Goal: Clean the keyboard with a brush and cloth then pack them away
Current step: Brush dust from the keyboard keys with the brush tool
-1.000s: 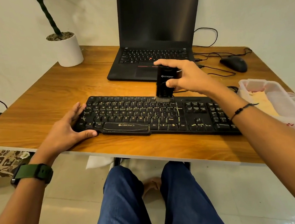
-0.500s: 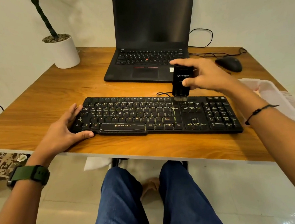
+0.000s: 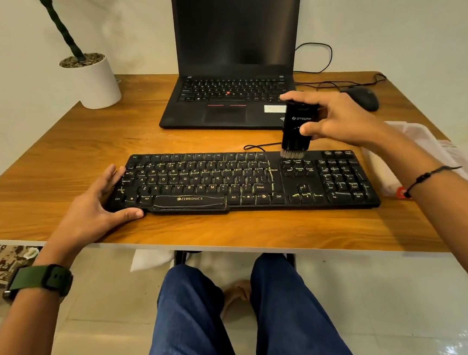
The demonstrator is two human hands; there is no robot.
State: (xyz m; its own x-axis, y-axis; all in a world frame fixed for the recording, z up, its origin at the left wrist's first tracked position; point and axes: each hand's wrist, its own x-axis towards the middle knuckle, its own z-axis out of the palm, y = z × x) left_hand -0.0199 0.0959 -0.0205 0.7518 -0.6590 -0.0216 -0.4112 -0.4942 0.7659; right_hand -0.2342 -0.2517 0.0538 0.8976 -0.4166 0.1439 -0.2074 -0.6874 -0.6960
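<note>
My right hand (image 3: 332, 117) grips the black brush (image 3: 298, 128), bristles on the keyboard (image 3: 244, 182) top edge at 1 o'clock | my left hand (image 3: 99, 206) flat, bracing its 9 o'clock end | laptop (image 3: 234, 64) at 12 on the desk (image 3: 56, 170)

One keyboard (image 3: 244, 180), one brush (image 3: 296, 132), one laptop (image 3: 234, 64).

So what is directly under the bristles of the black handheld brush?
The brush, held by the right hand, has its bristles over the black keyboard, at its top edge above the navigation keys. Whether they touch is unclear.
</note>
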